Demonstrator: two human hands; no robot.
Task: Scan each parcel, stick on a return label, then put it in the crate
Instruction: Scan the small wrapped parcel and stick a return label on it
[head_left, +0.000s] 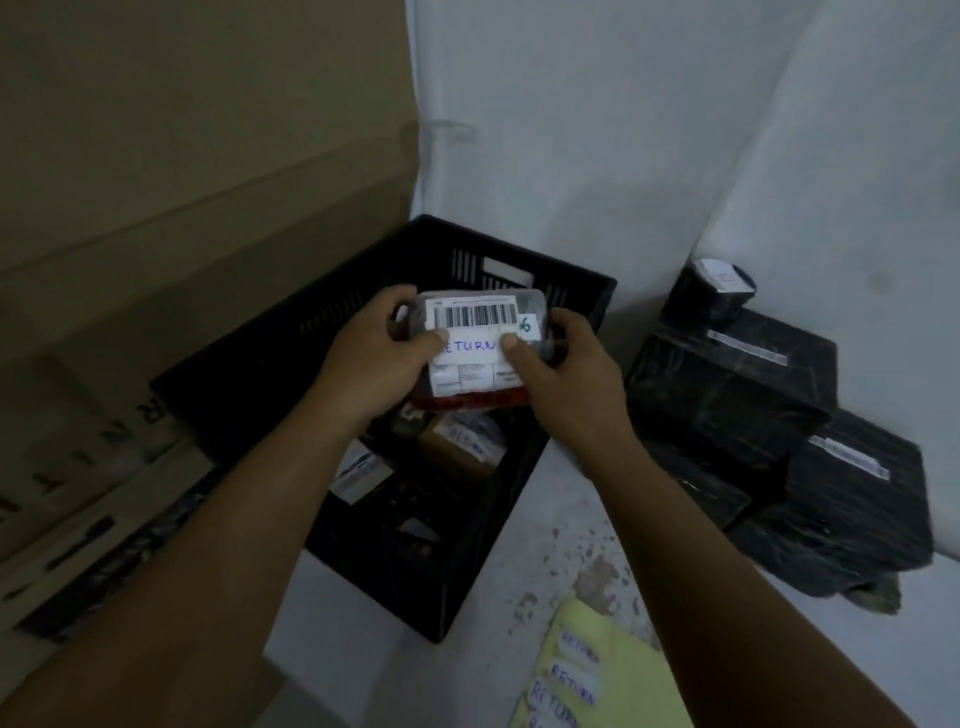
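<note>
Parcel (475, 353) held over the black crate (249, 364), left hand (379, 358) and right hand (561, 364) each gripping an end, thumbs pressing the RETURN label (470, 347). Risks I judge: label edges lifting if pressed unevenly; label sits close under the barcode. Count: one parcel in hand, at least three in the crate, roughly four black-wrapped ones (727, 384) waiting, one label sheet (597, 670).
</note>
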